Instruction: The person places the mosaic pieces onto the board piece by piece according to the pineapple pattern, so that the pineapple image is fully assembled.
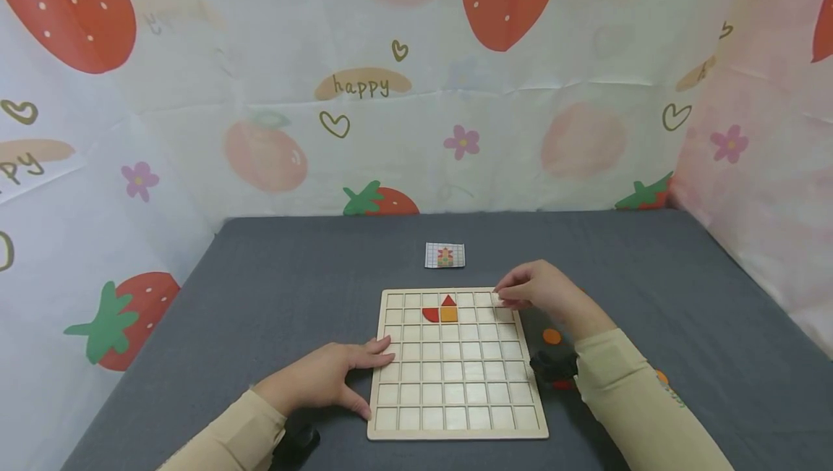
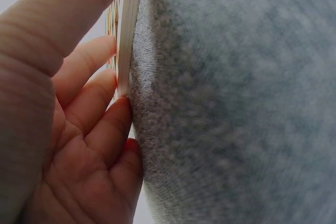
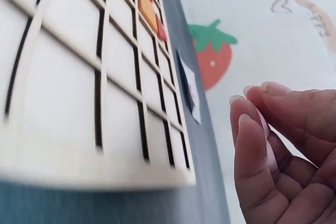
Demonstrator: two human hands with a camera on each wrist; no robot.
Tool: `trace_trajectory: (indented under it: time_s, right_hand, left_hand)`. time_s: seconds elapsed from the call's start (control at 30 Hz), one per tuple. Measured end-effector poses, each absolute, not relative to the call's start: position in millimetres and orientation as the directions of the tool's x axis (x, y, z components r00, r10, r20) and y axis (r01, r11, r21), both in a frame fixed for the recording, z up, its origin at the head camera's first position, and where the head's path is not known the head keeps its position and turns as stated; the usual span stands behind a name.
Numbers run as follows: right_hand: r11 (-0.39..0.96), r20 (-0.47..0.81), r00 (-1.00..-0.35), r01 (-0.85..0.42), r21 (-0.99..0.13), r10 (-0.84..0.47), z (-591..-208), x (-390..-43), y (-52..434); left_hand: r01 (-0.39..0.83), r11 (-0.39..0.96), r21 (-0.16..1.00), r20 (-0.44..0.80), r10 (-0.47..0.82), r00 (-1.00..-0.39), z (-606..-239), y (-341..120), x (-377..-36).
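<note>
A pale wooden grid board point(image 1: 458, 435) lies flat on the grey cloth. Near its far edge, an orange square piece point(image 1: 449, 314) fills one cell, with a red triangle point(image 1: 448, 300) above it and a red rounded piece point(image 1: 431, 315) to its left. My left hand point(image 1: 328, 377) rests against the board's left edge, fingers extended over the rim and thumb lower down. Over the far right corner of the board is my right hand point(image 1: 543, 295). Its fingers point(image 3: 252, 150) are loosely bent, and no piece shows between them in the right wrist view.
A small printed picture card point(image 1: 445, 255) lies beyond the board. Right of the board are an orange round piece point(image 1: 552, 336), a red piece point(image 1: 562, 385) partly covered by the wrist camera point(image 1: 553, 367), and another orange piece point(image 1: 661, 377) beside the sleeve. Patterned fabric hangs behind the table.
</note>
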State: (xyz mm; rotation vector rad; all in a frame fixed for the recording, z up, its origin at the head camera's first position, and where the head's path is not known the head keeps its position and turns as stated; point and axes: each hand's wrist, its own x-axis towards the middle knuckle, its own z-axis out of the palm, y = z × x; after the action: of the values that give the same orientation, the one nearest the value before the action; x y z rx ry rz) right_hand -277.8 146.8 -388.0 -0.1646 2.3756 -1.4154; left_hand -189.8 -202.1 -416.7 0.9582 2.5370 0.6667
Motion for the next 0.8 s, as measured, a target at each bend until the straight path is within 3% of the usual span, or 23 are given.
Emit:
trace_trajectory:
  time_s: [0.8]
  right_hand:
    - [0.61, -0.247, -0.939, 0.052, -0.79, -0.24, -391, -262, 229]
  left_hand:
    - [0.538, 0.659, 0.526, -0.136, 0.689, -0.711, -415, -202, -189]
